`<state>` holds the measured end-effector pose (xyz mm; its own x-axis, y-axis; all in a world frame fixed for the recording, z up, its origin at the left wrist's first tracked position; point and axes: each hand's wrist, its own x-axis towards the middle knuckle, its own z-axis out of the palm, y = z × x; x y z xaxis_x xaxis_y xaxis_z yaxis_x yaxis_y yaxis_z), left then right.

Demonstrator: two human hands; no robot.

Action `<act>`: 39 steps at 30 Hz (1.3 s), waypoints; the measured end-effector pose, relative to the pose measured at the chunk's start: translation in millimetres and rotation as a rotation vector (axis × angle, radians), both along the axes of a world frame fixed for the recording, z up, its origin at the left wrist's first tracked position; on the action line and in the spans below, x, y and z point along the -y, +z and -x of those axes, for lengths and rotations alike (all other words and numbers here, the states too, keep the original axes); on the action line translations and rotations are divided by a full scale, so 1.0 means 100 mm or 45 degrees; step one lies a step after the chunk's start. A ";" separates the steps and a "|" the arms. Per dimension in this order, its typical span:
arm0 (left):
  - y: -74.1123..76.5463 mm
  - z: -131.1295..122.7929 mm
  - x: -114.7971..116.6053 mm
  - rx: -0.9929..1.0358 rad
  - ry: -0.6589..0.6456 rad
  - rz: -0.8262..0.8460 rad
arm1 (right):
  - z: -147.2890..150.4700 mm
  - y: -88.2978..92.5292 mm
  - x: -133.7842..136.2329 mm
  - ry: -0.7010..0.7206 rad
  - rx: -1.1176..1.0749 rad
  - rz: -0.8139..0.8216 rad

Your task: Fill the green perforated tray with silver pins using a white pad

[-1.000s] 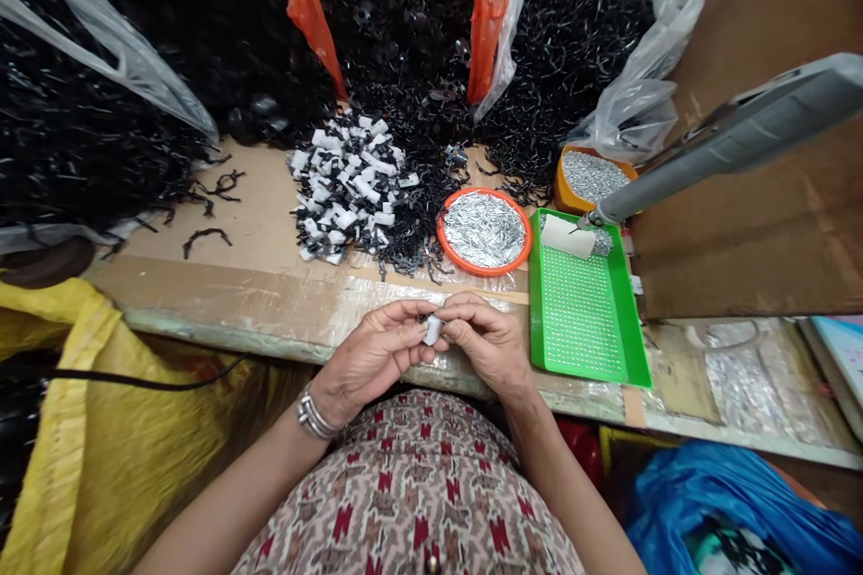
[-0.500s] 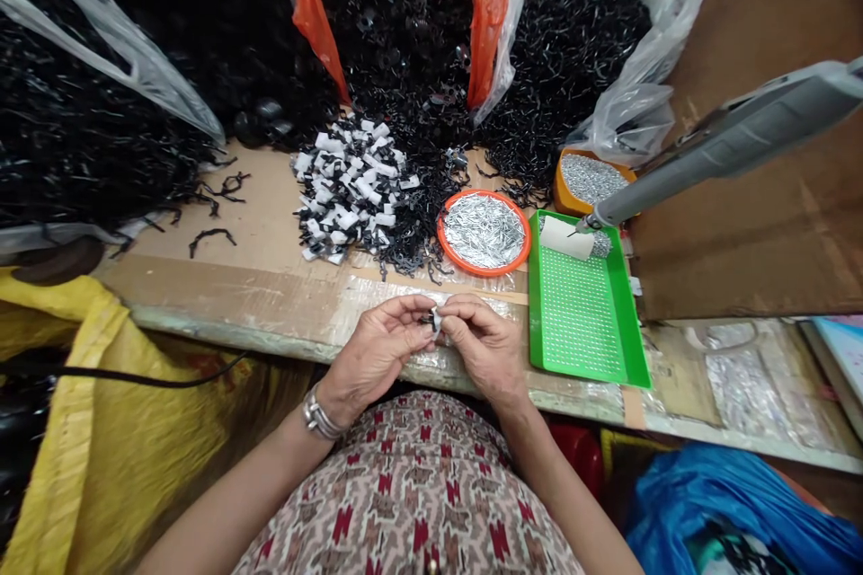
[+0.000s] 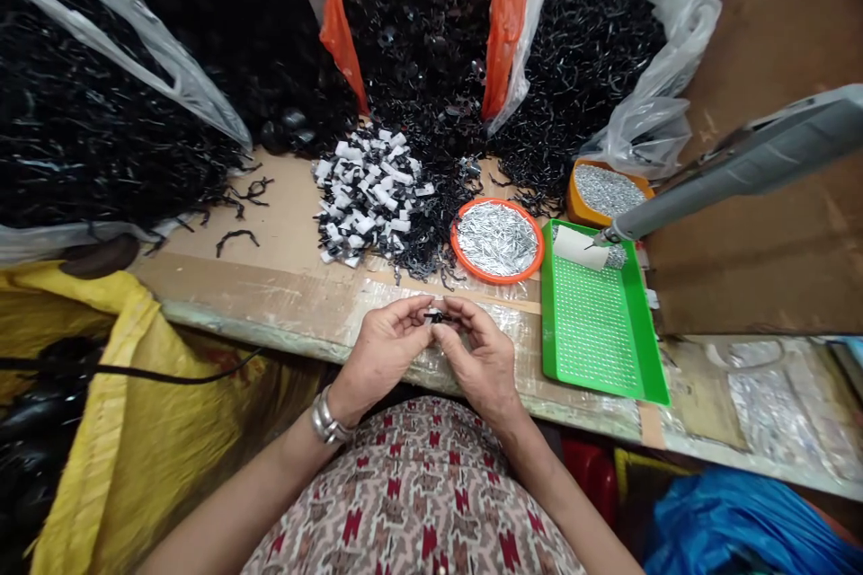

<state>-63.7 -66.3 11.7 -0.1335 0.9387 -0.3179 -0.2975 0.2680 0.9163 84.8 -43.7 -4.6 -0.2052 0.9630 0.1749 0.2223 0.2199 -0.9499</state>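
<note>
Between the fingertips of both hands is a small black-and-white plastic piece (image 3: 438,316), held just above the table's front edge. My left hand (image 3: 386,349) pinches its left side, thumb and fingers closed. My right hand (image 3: 480,358) closes on its right side with the thumb in front. Fingers hide much of the piece. Behind the hands lies a heap of similar black-and-white pieces (image 3: 370,198), beside a spread of small black plastic parts (image 3: 422,256). An orange dish (image 3: 497,279) full of thin silver pins stands behind my right hand.
To the right lies a green perforated tray (image 3: 597,323) with a pale card (image 3: 580,248) inside. A grey tool (image 3: 728,166) with a thin metal tip reaches over it. Behind stands a yellow-orange tub (image 3: 575,200) of small metal bits. Bags of black parts (image 3: 586,45) line the back.
The small piece has been turned in my fingers: more of its black part now shows. My right fingers have shifted around it. The whole view has moved slightly.
</note>
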 end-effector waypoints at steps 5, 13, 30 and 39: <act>-0.04 0.02 -0.08 -0.046 -0.011 -0.041 | 0.05 0.14 -0.06 -0.084 0.283 -0.356; 0.02 0.05 -0.21 -0.379 -0.006 -0.242 | 0.16 0.13 -0.14 -0.116 0.257 -0.308; 0.41 1.76 -2.65 -1.756 0.375 -0.399 | 0.10 -0.06 -0.30 -0.019 -0.134 0.169; 0.10 2.45 -2.94 -2.134 0.145 -0.219 | 0.02 -0.12 -0.32 0.074 0.020 0.125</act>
<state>-308.4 228.1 21.8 -0.2583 0.9073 0.3318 0.9541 0.1857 0.2348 82.8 -11.8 -16.2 -0.2629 0.9618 0.0767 0.2272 0.1390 -0.9639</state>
